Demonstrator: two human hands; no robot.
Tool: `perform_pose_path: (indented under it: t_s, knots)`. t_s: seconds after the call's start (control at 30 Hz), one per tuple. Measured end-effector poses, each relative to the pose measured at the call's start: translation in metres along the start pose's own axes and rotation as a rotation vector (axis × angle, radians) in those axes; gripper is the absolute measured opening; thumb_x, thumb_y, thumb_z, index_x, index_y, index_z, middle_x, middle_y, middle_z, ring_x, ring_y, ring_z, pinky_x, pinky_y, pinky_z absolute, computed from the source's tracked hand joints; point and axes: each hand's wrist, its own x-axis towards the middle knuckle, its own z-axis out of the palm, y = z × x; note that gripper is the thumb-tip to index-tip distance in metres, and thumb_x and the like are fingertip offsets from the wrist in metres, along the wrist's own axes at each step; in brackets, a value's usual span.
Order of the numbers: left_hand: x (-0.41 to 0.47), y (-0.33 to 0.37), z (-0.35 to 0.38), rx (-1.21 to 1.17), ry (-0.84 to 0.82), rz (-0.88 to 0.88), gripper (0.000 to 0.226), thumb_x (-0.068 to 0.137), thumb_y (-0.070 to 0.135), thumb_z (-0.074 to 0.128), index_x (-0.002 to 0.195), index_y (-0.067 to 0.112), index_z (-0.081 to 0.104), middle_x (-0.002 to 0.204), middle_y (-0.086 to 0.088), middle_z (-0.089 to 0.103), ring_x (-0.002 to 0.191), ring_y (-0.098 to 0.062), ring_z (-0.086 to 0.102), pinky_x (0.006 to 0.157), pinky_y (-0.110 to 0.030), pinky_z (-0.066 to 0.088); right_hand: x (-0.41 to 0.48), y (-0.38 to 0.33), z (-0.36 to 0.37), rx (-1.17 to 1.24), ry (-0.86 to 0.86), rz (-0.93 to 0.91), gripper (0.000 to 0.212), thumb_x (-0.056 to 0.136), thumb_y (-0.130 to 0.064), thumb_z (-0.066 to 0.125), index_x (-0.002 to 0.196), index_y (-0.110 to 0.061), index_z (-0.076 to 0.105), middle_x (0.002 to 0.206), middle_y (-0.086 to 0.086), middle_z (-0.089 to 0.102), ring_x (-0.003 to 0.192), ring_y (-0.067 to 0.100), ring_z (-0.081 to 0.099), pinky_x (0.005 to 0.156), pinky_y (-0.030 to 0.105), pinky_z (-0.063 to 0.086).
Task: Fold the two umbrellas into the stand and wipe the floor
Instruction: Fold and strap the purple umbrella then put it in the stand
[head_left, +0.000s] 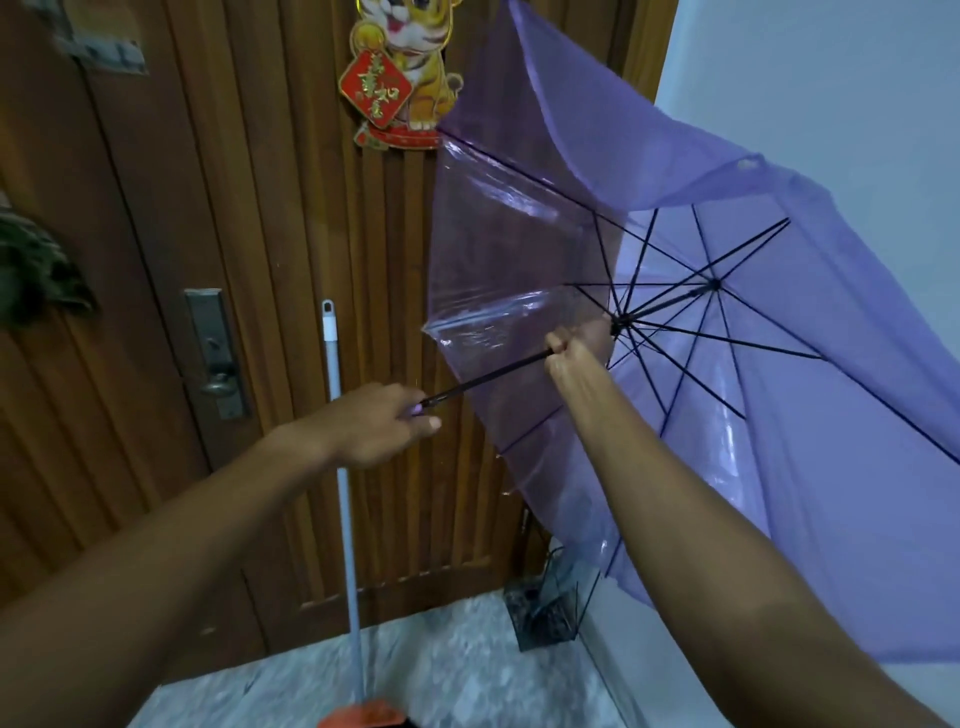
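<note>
A translucent purple umbrella with black ribs is spread open at the right, in front of the door and the wall, its shaft pointing down-left toward me. My left hand grips the purple handle at the shaft's near end. My right hand is wrapped round the black shaft just below the runner where the ribs meet. A dark wire umbrella stand sits on the floor in the corner by the door, partly hidden behind the canopy. A second umbrella is not visible.
A mop with a pale handle and an orange head leans against the brown wooden door. The door carries a metal lock plate and a tiger decoration. Marbled grey floor lies below; a white wall stands at right.
</note>
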Motion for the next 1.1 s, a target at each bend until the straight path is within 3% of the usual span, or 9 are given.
perform_pose_path:
  t_s: [0.07, 0.17, 0.33, 0.5, 0.67, 0.83, 0.93, 1.0, 1.1]
  knots:
    - [-0.01, -0.011, 0.005, 0.104, 0.055, 0.042, 0.03, 0.101, 0.042, 0.043, 0.081, 0.022, 0.05, 0.073, -0.004, 0.059, 0.068, -0.022, 0.057, 0.063, -0.04, 0.045, -0.003, 0.0, 0.001, -0.021, -0.022, 0.016, 0.035, 0.107, -0.028, 0.038, 0.078, -0.009, 0.044, 0.054, -0.001, 0.027, 0.022, 0.008, 0.021, 0.032, 0.01, 0.014]
    - [-0.009, -0.017, 0.011, 0.107, 0.061, 0.015, 0.027, 0.103, 0.043, 0.037, 0.081, 0.03, 0.044, 0.075, -0.003, 0.056, 0.065, -0.018, 0.053, 0.057, -0.034, 0.037, -0.01, 0.006, 0.003, -0.013, -0.09, 0.038, 0.044, 0.107, -0.034, 0.037, 0.067, -0.016, 0.035, 0.049, -0.003, 0.025, 0.025, 0.007, 0.021, 0.031, 0.013, 0.016]
    - [0.014, 0.019, 0.014, 0.141, 0.103, 0.037, 0.024, 0.104, 0.035, 0.037, 0.084, 0.025, 0.043, 0.08, -0.004, 0.051, 0.075, -0.026, 0.05, 0.062, -0.034, 0.031, -0.045, 0.046, 0.001, 0.071, -0.246, 0.162, 0.047, 0.109, -0.035, 0.033, 0.064, -0.02, 0.035, 0.033, -0.007, 0.033, 0.024, 0.007, 0.031, 0.033, 0.011, 0.03]
    - [0.029, 0.03, 0.027, 0.079, 0.125, 0.038, 0.023, 0.1, 0.033, 0.045, 0.09, 0.013, 0.052, 0.091, -0.015, 0.062, 0.092, -0.04, 0.061, 0.068, -0.035, 0.041, -0.051, 0.057, -0.01, 0.064, -0.319, 0.196, 0.041, 0.105, -0.009, 0.024, 0.066, -0.017, 0.03, 0.034, -0.009, 0.027, 0.022, 0.002, 0.019, 0.024, 0.015, 0.014]
    - [0.026, 0.029, 0.028, 0.092, 0.21, 0.087, 0.04, 0.102, 0.039, 0.042, 0.067, 0.021, 0.041, 0.077, -0.014, 0.061, 0.091, -0.042, 0.062, 0.063, -0.036, 0.034, -0.04, 0.05, -0.008, 0.035, -0.212, 0.165, 0.044, 0.102, 0.005, 0.019, 0.065, -0.017, 0.028, 0.031, -0.008, 0.026, 0.021, 0.002, 0.021, 0.025, 0.014, 0.016]
    - [0.019, 0.019, 0.031, 0.075, 0.222, 0.071, 0.044, 0.104, 0.041, 0.035, 0.064, 0.022, 0.038, 0.071, -0.013, 0.058, 0.088, -0.045, 0.061, 0.065, -0.039, 0.04, -0.047, 0.055, -0.013, -0.051, -0.247, 0.176, 0.043, 0.106, -0.006, 0.023, 0.065, -0.014, 0.034, 0.035, -0.005, 0.037, 0.024, 0.005, 0.031, 0.03, 0.013, 0.027]
    - [0.019, 0.024, 0.033, 0.064, 0.233, 0.058, 0.042, 0.104, 0.036, 0.036, 0.066, 0.02, 0.043, 0.085, -0.02, 0.067, 0.095, -0.045, 0.061, 0.071, -0.041, 0.046, -0.063, 0.063, -0.017, -0.142, -0.278, 0.243, 0.044, 0.104, -0.013, 0.028, 0.065, -0.012, 0.049, 0.037, -0.005, 0.054, 0.026, 0.006, 0.047, 0.033, 0.007, 0.031]
    - [0.021, 0.03, 0.036, 0.064, 0.234, 0.053, 0.04, 0.104, 0.034, 0.034, 0.073, 0.015, 0.052, 0.094, -0.021, 0.069, 0.098, -0.043, 0.061, 0.073, -0.04, 0.046, -0.072, 0.071, -0.021, -0.174, -0.284, 0.267, 0.054, 0.105, -0.02, 0.03, 0.058, -0.015, 0.057, 0.041, -0.005, 0.059, 0.026, 0.007, 0.045, 0.033, 0.009, 0.027]
    - [0.021, 0.033, 0.045, 0.063, 0.209, 0.031, 0.04, 0.104, 0.035, 0.033, 0.069, 0.022, 0.047, 0.091, -0.017, 0.068, 0.093, -0.041, 0.063, 0.067, -0.032, 0.037, -0.077, 0.082, -0.031, -0.208, -0.215, 0.255, 0.049, 0.107, -0.034, 0.036, 0.06, -0.021, 0.044, 0.047, -0.005, 0.054, 0.032, 0.005, 0.037, 0.032, 0.012, 0.024]
